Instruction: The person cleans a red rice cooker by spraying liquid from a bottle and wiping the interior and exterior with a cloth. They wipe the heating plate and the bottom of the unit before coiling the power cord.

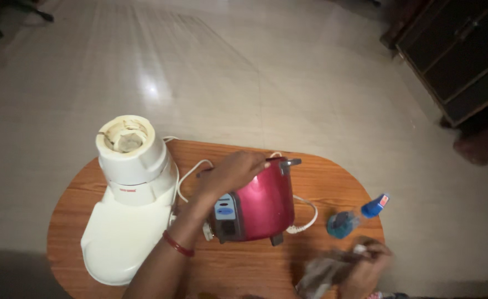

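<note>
Left hand (234,173) is spread flat over the top rim of the red rice cooker (258,204), steadying it mid-table. Right hand (366,266) is bunched around a grey cloth (324,272) at the near right edge. Oval wooden table (332,180) on shiny pale tile; cooker's glossy, tipped on its side, grey control panel facing us

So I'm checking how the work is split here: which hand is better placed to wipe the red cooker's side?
Probably the right hand: it already holds the cloth, just beside the red cooker. The left hand rests on the cooker's top, steadying it.
</note>
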